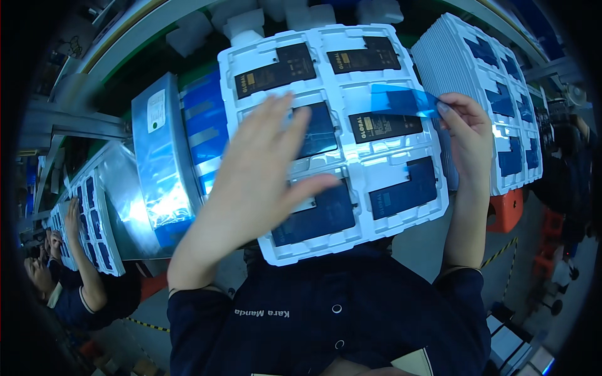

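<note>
A white plastic tray [351,156] in front of me holds several flat black L-shaped phone batteries in moulded pockets. My right hand [465,128] pinches the corner of a clear blue film strip [404,100] between thumb and fingers. That strip hangs just over the middle-right battery [384,127], partly covering its pocket. Slightly blurred, my left hand [260,160] is spread with nothing in it, above the tray's left column. It hides part of the middle-left battery [321,131]; whether it touches is unclear. The lower batteries [404,188] look bluer and duller than the upper ones.
A tall stack of similar filled trays [461,81] rises at the right. To the left are blue film sheets [207,119] and a plastic-wrapped pack [160,156]. White foam blocks [244,25] lie behind. Farther left, a co-worker's hand [72,219] is beside another tray [94,219].
</note>
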Available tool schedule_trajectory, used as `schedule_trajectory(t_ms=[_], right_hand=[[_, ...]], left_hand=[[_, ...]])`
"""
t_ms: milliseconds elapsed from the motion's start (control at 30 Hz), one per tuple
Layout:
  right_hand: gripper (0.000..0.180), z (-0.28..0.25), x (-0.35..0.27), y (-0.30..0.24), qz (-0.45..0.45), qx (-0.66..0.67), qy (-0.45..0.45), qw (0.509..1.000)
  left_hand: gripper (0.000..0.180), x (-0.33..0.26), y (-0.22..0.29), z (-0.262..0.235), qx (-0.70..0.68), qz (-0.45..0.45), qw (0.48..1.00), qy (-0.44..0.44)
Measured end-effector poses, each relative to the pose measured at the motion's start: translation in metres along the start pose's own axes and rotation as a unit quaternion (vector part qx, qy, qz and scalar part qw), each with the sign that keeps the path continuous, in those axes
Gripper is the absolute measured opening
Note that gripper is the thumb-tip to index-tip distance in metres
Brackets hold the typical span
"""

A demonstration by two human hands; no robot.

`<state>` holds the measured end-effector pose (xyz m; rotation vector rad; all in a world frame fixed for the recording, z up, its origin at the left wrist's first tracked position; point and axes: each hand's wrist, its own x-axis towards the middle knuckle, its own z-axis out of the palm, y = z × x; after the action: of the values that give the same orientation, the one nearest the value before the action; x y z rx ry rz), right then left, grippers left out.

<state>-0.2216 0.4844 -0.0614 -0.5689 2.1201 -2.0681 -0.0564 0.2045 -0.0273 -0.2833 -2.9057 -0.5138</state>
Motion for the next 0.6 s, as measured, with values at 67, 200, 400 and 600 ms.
schedule_trajectory(t_ms=[67, 200, 400, 600], right_hand=[[0.023, 0.008, 0.0, -0.001, 0.024, 0.021, -0.008, 0.999], [0.025, 0.017, -0.002, 0.002, 0.054, 0.017, -0.013, 0.998], [0.025, 0.03, -0.014, 0.002, 0.044, -0.042, 0.033, 0.998], [0.025, 0.028, -0.013, 0.002, 0.063, -0.045, 0.028, 0.997]], left_hand=[[0.078, 0.017, 0.014, 0.018, -0.008, 0.012, 1.0, -0.01], [0.088, 0.028, 0.022, 0.037, 0.04, 0.012, 0.999, -0.026], [0.091, 0.026, 0.015, 0.041, 0.029, -0.001, 0.999, -0.038], [0.09, 0.028, 0.014, 0.04, 0.017, -0.008, 0.999, -0.049]])
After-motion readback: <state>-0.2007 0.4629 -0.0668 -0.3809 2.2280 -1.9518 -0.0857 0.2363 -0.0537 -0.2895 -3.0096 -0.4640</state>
